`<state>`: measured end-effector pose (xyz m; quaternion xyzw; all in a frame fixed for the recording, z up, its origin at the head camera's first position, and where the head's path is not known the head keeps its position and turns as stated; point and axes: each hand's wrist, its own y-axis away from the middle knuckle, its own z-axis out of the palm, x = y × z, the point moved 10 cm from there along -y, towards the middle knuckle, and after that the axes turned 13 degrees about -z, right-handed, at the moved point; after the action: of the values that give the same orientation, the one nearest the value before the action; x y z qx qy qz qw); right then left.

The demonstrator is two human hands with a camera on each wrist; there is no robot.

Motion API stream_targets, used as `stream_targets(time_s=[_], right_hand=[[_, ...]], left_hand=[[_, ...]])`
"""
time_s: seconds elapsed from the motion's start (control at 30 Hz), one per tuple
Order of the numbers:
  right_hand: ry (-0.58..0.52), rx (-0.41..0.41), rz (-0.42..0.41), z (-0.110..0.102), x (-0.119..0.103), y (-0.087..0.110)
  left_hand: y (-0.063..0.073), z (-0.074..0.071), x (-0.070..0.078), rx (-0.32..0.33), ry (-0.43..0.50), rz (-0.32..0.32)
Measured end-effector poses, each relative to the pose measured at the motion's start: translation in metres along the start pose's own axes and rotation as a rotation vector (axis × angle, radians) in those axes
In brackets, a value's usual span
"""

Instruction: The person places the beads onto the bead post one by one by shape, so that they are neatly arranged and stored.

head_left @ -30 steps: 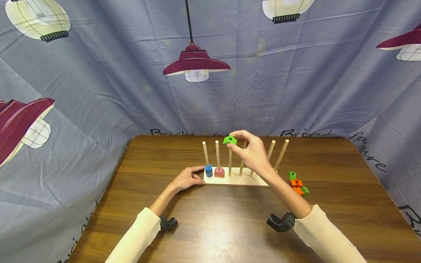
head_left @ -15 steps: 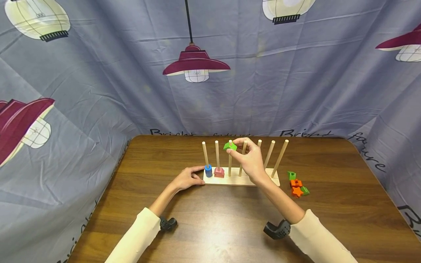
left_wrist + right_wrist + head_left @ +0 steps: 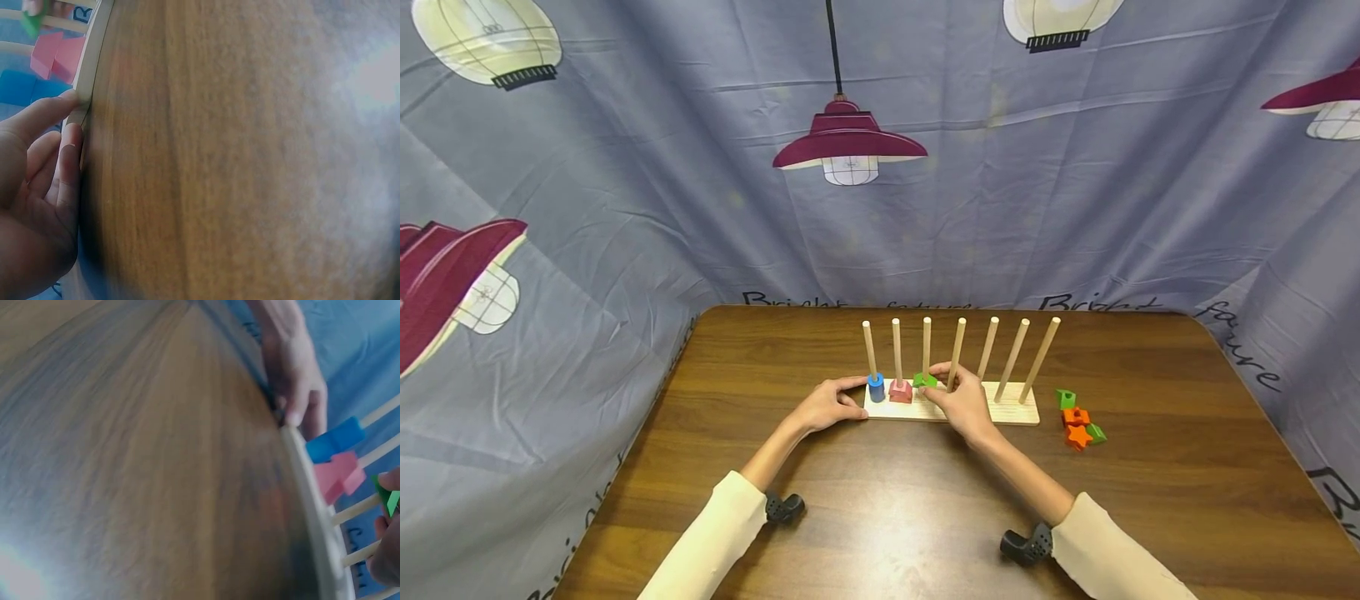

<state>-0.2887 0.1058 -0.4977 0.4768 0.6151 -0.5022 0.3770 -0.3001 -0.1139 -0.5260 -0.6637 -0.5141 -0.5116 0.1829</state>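
at the left, the end of the wooden board (image 3: 1011, 412) was gripped by the left hand (image 3: 823, 408), thumb at the near corner and a finger at the far one; were that grip slackened, the board could be slid along the bench (image 3: 760, 358) by a sideways push. as holders, only the board's pegs were seen. by the first peg (image 3: 870, 346) the blue cylinder (image 3: 876, 390) was carried, by the second peg (image 3: 897, 350) the pink block (image 3: 900, 392). on the third peg (image 3: 927, 350) the green block (image 3: 920, 381) was threaded, with bare peg seen beneath it in the right wrist view. it was pinched between thumb and finger of the right hand (image 3: 966, 407). if it were tilted, its hole could be jammed against the peg; if the grip were drawn sideways, the fourth peg (image 3: 957, 350), crossed by the hand's span, could be knocked. nothing was carried by the three right-hand pegs (image 3: 1012, 358). farther right, a far loose green block (image 3: 1066, 399), an orange block (image 3: 1076, 416), an orange star (image 3: 1078, 437) and a near loose green block (image 3: 1097, 433) were clustered, and could be scattered by the forearm.
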Motion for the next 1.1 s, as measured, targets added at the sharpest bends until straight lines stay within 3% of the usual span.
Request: stream_targets(time_s=[0.23,0.5,0.73,0.9,1.1], right_hand=[[0.066,-0.060,0.012,0.004,0.018,0.005],[0.080,-0.042,-0.016,0.003,0.021,0.005],[0.010,-0.070,-0.021,0.000,0.016,0.009],[-0.028,-0.139,-0.029,-0.012,0.007,0.021],[0.115,-0.185,-0.145,-0.051,-0.010,0.032]], left_hand=[[-0.002,0.000,-0.004,0.009,0.006,-0.050],[-0.004,0.000,-0.005,0.015,0.000,-0.069],[-0.005,0.001,-0.006,0.022,-0.012,-0.064],[-0.004,0.002,-0.005,0.017,-0.013,-0.063],[-0.002,0.001,-0.004,0.018,-0.014,-0.067]])
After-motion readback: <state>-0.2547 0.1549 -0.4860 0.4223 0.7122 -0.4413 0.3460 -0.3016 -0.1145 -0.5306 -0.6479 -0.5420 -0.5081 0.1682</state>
